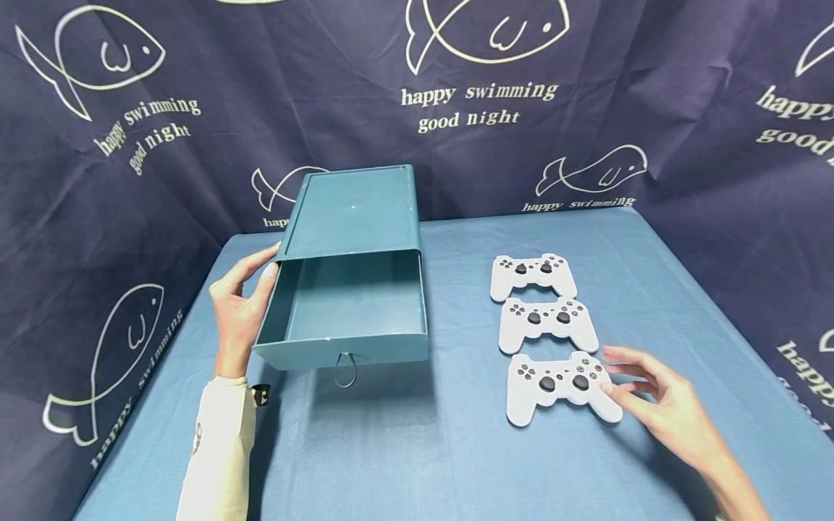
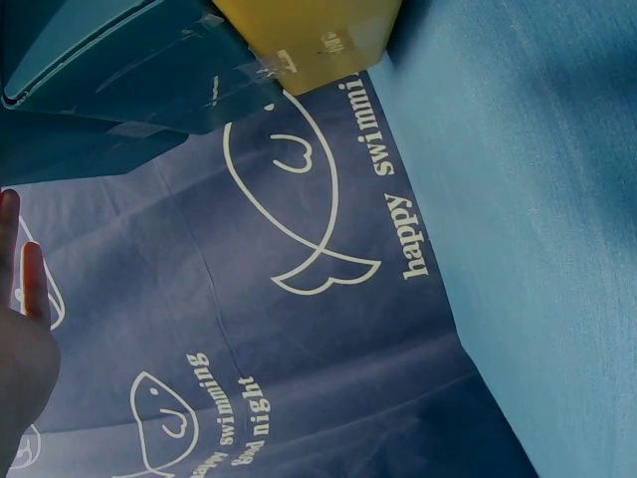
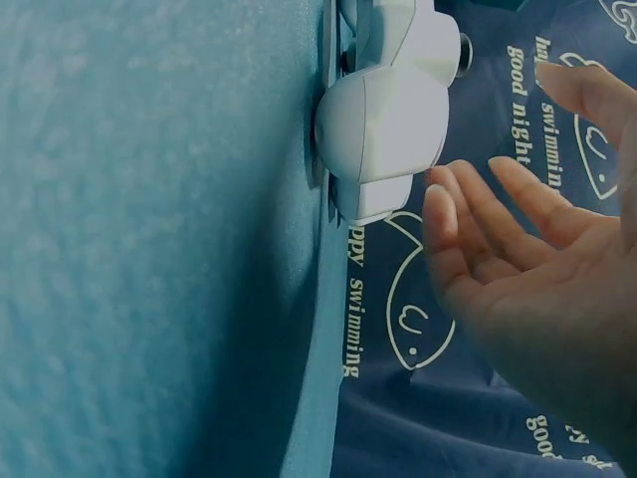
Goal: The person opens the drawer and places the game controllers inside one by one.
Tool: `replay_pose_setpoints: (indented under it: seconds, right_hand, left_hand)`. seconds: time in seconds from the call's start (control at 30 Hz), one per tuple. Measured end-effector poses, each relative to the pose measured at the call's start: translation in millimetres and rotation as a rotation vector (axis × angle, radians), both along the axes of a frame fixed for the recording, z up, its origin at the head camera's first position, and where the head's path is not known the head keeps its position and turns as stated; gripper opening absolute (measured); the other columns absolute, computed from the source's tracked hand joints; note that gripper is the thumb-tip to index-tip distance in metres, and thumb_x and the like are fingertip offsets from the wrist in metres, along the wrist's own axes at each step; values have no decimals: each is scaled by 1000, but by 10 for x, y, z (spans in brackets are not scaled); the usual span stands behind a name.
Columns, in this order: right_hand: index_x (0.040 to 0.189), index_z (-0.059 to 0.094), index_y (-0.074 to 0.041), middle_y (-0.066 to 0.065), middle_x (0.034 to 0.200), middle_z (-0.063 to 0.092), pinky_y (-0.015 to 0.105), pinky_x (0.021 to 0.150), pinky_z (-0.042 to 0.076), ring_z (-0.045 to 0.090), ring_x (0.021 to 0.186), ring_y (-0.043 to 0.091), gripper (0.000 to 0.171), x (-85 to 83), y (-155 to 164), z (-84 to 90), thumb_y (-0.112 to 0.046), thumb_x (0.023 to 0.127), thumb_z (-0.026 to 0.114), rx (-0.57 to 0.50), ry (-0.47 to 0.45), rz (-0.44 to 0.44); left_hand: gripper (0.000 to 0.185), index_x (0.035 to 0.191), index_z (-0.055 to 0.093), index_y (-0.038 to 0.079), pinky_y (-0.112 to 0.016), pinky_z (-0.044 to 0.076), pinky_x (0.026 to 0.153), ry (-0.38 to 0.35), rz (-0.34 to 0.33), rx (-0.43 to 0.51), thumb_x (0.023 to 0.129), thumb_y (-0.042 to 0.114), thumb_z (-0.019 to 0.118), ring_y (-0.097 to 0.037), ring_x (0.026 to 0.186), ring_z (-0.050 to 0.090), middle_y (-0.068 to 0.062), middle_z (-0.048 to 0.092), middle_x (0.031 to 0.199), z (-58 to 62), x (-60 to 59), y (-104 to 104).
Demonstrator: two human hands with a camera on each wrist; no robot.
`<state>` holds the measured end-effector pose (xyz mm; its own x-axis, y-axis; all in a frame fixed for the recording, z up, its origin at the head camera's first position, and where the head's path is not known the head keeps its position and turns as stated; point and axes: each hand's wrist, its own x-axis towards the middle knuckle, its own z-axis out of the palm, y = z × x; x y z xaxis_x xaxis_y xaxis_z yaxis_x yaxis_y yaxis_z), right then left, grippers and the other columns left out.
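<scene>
At the centre left of the head view a teal drawer box stands on the blue table, its drawer pulled out toward the viewer and showing nothing inside. The left hand rests against the drawer's left wall, fingers nearly straight and curled round nothing. To the right, three white game controllers lie in a column; the nearest controller sits at the lower right, with the middle controller and far controller above it. The right hand hovers just beside the nearest controller's right grip, fingers spread and relaxed, one fingertip at or almost on it, holding nothing. The step in hand looks like reaching for that controller; the next move seems to call for closing fingers around its grip and lifting it clear of the middle one.
</scene>
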<state>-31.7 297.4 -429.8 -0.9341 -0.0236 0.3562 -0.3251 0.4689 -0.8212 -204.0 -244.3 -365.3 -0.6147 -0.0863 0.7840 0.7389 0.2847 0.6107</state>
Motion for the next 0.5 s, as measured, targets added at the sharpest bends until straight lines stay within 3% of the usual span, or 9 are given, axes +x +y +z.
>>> replay_pose_setpoints:
  seconds: [0.3,0.5]
  right_hand:
    - [138,58,5,-18,131,61,13,83,51,62,109,-2,54,0,65,-63,7,87,77,57,-71,-29]
    - [139,54,7,-15,123,64,13,82,53,63,106,-4,57,-9,96,-96,5,87,78,63,-118,-3]
  left_hand:
    - [29,120,74,-7,-30,50,100,6,-3,-4,93,-10,67,-17,110,70,-19,74,118,8,11,6]
    - [29,120,73,-9,-30,50,100,15,-15,2,92,-11,66,-18,110,70,-20,73,118,17,13,11]
